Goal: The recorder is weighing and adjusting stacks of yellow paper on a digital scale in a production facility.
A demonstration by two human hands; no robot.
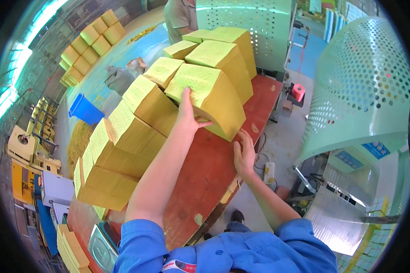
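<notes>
Several tall stacks of yellow paper (141,93) stand close together on a red-topped table (202,177). My left hand (189,111) lies against the left side of the nearest right-hand paper stack (218,104), its fingers reaching up to the top face and its thumb spread along the near side. At that stack's lower right corner, my right hand (245,154) rests with its fingers against the edge. Between my two hands the stack is held, its sides slanting and slightly bowed. The undersides of my fingers are hidden.
A perforated pale green machine guard (360,77) curves up at the right, with a perforated green panel (246,27) at the far end. A pink twine spool (298,92) hangs beside the table. Behind are a person (180,18), a blue bin (85,109) and yellow bundles (91,43).
</notes>
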